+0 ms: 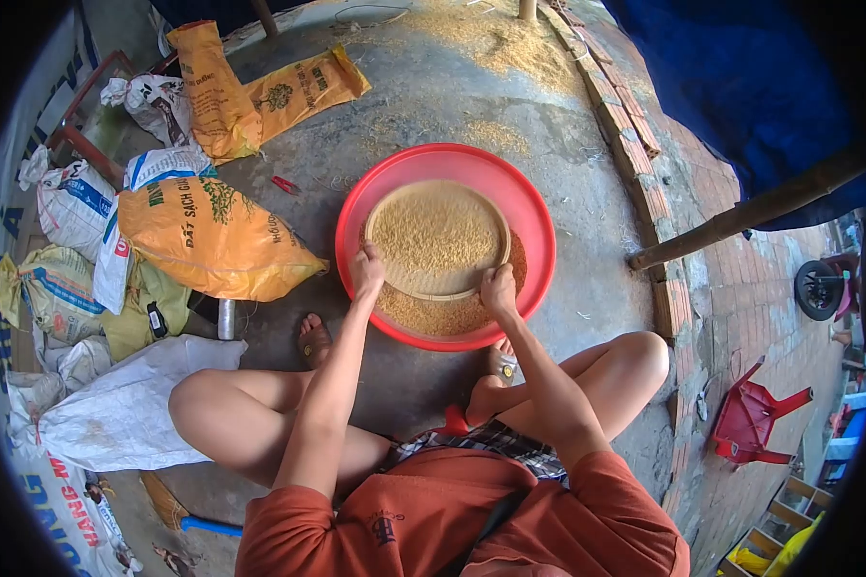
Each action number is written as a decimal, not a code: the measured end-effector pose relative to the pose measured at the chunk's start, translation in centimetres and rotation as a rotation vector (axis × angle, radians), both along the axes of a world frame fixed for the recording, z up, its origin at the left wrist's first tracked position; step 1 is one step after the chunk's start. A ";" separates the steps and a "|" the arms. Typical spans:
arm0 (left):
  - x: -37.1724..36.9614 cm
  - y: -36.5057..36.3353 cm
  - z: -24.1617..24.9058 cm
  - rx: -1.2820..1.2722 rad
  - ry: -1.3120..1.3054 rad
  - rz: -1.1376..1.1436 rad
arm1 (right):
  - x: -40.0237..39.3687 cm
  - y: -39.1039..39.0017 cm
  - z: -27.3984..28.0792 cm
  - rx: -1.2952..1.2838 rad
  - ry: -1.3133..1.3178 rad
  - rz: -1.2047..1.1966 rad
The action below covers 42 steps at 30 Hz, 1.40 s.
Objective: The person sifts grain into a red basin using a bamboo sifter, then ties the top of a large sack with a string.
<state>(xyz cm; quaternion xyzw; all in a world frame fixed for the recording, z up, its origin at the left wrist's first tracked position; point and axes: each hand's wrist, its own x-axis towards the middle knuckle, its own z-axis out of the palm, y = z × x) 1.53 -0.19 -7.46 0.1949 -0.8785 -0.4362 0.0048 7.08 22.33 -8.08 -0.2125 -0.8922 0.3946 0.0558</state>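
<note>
A round woven sieve (pixel 438 236) with a pale rim holds a layer of yellowish husked grain. My left hand (pixel 368 269) grips its rim at the near left, fingers wrapped round it. At the near right, my right hand (pixel 497 290) is closed on the same rim. Under the sieve sits a wide red plastic basin (pixel 541 221) on the floor. Finer brown grain (pixel 433 315) lies in the basin, showing below and to the right of the sieve. The grain in the sieve looks slightly blurred.
Orange sacks (pixel 212 236) and white sacks (pixel 135 404) crowd the left side. Red-handled pliers (pixel 286 185) lie left of the basin. Loose husks (pixel 529 53) are heaped at the back. A brick edging (pixel 645 183) runs along the right, with an overturned red stool (pixel 755 413) beyond it.
</note>
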 end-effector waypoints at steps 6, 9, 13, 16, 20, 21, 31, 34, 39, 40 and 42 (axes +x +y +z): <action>-1.6 0.7 7.6 0.144 0.601 -0.006 | -0.7 -1.2 8.8 -0.123 0.454 0.053; -1.2 0.3 8.3 0.112 0.488 -0.090 | -1.2 -0.7 7.2 -0.136 0.380 0.058; -1.1 -0.9 -0.9 -0.162 0.296 -0.023 | -1.2 -0.6 1.3 -0.092 0.101 0.031; -0.8 -1.2 -1.7 -0.161 0.106 -0.066 | -0.6 -0.7 1.1 -0.006 0.009 0.032; -1.7 -0.8 2.3 -0.123 0.204 -0.064 | -1.6 -0.5 4.3 -0.162 0.049 0.053; -1.7 -0.3 4.7 -0.019 0.382 -0.021 | -1.6 -0.7 6.1 -0.203 0.160 0.068; -1.6 -0.3 0.3 -0.097 0.330 -0.058 | -2.0 0.3 2.5 -0.248 0.006 0.072; -1.7 -0.9 -3.8 -0.056 -0.014 -0.022 | -1.2 0.3 3.0 -0.237 -0.157 0.037; -2.0 -0.2 3.8 -0.039 0.311 -0.060 | -1.6 -0.2 7.8 -0.298 -0.029 0.035; -2.1 0.2 5.7 -0.037 0.317 -0.063 | -1.8 -0.4 8.5 -0.286 0.161 0.041; -2.0 1.0 9.1 0.180 0.639 0.010 | -2.4 -0.3 8.9 -0.269 0.355 0.051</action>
